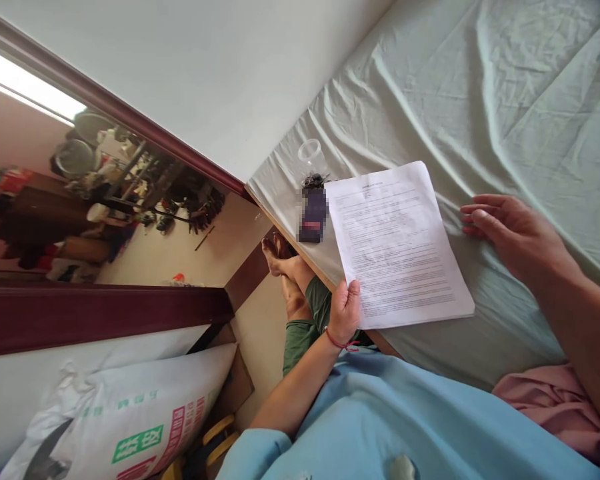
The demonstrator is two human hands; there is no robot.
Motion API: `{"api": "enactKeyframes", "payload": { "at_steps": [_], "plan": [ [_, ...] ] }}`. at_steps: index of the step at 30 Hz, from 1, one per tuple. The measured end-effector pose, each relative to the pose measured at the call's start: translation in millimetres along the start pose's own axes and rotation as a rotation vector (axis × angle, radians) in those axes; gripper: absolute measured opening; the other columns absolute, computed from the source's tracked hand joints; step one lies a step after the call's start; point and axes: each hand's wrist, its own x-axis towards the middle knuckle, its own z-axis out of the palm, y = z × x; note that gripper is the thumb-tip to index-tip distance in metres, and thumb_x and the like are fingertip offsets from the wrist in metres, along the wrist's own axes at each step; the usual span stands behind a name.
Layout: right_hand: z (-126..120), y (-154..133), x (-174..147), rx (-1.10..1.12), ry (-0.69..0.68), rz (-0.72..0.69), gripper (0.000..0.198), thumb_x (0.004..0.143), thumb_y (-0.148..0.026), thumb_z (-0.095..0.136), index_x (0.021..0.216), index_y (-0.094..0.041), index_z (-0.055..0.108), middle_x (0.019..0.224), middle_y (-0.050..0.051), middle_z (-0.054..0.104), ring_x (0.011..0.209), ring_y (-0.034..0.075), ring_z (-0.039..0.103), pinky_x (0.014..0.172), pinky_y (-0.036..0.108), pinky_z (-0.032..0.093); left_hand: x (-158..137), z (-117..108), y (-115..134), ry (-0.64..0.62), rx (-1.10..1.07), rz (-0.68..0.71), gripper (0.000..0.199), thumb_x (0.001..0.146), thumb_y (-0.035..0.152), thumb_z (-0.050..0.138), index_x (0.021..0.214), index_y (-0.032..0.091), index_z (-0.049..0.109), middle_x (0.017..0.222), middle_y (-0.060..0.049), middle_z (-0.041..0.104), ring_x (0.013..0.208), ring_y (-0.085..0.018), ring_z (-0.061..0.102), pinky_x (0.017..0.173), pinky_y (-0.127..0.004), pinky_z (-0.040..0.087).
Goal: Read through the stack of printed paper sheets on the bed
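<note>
A stack of printed paper sheets (pixel 397 247) rests at the edge of a surface covered by a pale green cloth (pixel 510 133). My left hand (pixel 345 310) grips the lower left corner of the stack, thumb on top and the other fingers hidden beneath. To the right of the papers, my right hand (pixel 517 233) hovers over or rests on the cloth; I cannot tell which. Its fingers are loosely stretched and hold nothing. Beyond the upper left corner of the stack lie a dark pixelated object (pixel 313 217), a small dark bundle (pixel 314 181) and a clear plastic cup (pixel 311 155).
A white wall (pixel 220 80) borders the cloth at the far side. Through an opening at left, pots (pixel 75 157) and clutter line another room. A large printed white sack (pixel 145 413) leans at lower left. Pink fabric (pixel 550 407) lies by my right forearm.
</note>
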Motion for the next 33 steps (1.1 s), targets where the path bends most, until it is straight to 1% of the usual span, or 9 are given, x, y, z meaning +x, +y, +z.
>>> {"api": "enactKeyframes", "payload": {
  "at_steps": [2,6,8,12,15,22,25,27,33],
  "plan": [
    [5,-8,-5,0.146,-0.075,0.079,0.057,0.083,-0.064,0.082,0.128,-0.031,0.069,0.117,0.002,0.077,0.102,0.017,0.073,0.095,0.030,0.060,-2,1,1,0.002,0.006,-0.008,0.054,0.101,0.068,0.051,0.108,0.020,0.074,0.109,-0.010,0.079,0.112,-0.028,0.070,0.106,-0.039,0.052],
    [14,-18,-15,0.277,-0.249,0.248,0.057,0.075,-0.063,0.087,0.119,-0.028,0.076,0.107,0.004,0.080,0.091,0.020,0.075,0.080,0.032,0.065,-7,5,6,-0.055,0.022,-0.033,0.057,0.097,0.073,0.052,0.105,0.021,0.075,0.105,-0.010,0.079,0.102,-0.027,0.071,0.100,-0.039,0.054],
    [15,-16,-15,0.323,-0.250,0.276,0.050,0.072,-0.055,0.092,0.111,-0.026,0.079,0.101,0.004,0.081,0.081,0.020,0.075,0.075,0.033,0.066,-9,8,8,-0.117,0.026,-0.020,0.057,0.099,0.071,0.050,0.108,0.021,0.075,0.112,-0.011,0.079,0.106,-0.027,0.071,0.103,-0.040,0.053],
    [12,-9,-11,0.392,-0.153,0.288,0.043,0.064,-0.044,0.098,0.098,-0.025,0.081,0.086,0.001,0.080,0.068,0.018,0.073,0.068,0.031,0.066,-6,11,6,-0.186,0.010,-0.038,0.053,0.102,0.065,0.050,0.120,0.021,0.073,0.122,-0.011,0.077,0.116,-0.028,0.069,0.107,-0.040,0.050],
    [11,-9,-9,0.413,-0.137,0.299,0.039,0.063,-0.039,0.098,0.095,-0.024,0.082,0.083,0.001,0.080,0.065,0.017,0.073,0.065,0.028,0.065,3,11,6,-0.170,-0.120,-0.094,0.049,0.100,0.063,0.058,0.121,0.021,0.071,0.125,-0.010,0.076,0.121,-0.027,0.067,0.109,-0.038,0.049],
    [13,-13,-14,0.380,-0.237,0.443,0.036,0.063,-0.037,0.097,0.092,-0.023,0.081,0.082,0.004,0.081,0.064,0.020,0.074,0.064,0.031,0.066,45,15,34,-0.088,-0.695,-0.278,0.055,0.082,0.064,0.081,0.112,0.019,0.074,0.121,-0.008,0.078,0.132,-0.032,0.065,0.116,-0.044,0.048],
    [14,-13,-15,0.354,-0.286,0.477,0.044,0.060,-0.041,0.100,0.095,-0.023,0.081,0.086,0.006,0.082,0.068,0.022,0.076,0.067,0.030,0.066,56,21,36,-0.072,-0.711,-0.366,0.053,0.073,0.054,0.091,0.107,0.016,0.077,0.111,-0.010,0.081,0.127,-0.035,0.069,0.113,-0.047,0.051],
    [13,-13,-16,0.336,-0.326,0.483,0.047,0.063,-0.045,0.098,0.101,-0.024,0.081,0.091,0.006,0.082,0.072,0.022,0.077,0.069,0.031,0.067,56,25,31,-0.051,-0.674,-0.402,0.051,0.069,0.050,0.094,0.102,0.014,0.079,0.102,-0.010,0.082,0.120,-0.036,0.072,0.109,-0.048,0.053],
    [14,-12,-19,0.310,-0.301,0.429,0.049,0.070,-0.052,0.094,0.109,-0.027,0.080,0.092,0.004,0.082,0.071,0.022,0.077,0.065,0.031,0.067,45,31,10,0.021,-0.610,-0.278,0.053,0.073,0.060,0.089,0.100,0.016,0.082,0.101,-0.009,0.083,0.115,-0.033,0.075,0.105,-0.044,0.056]
  ]
}}
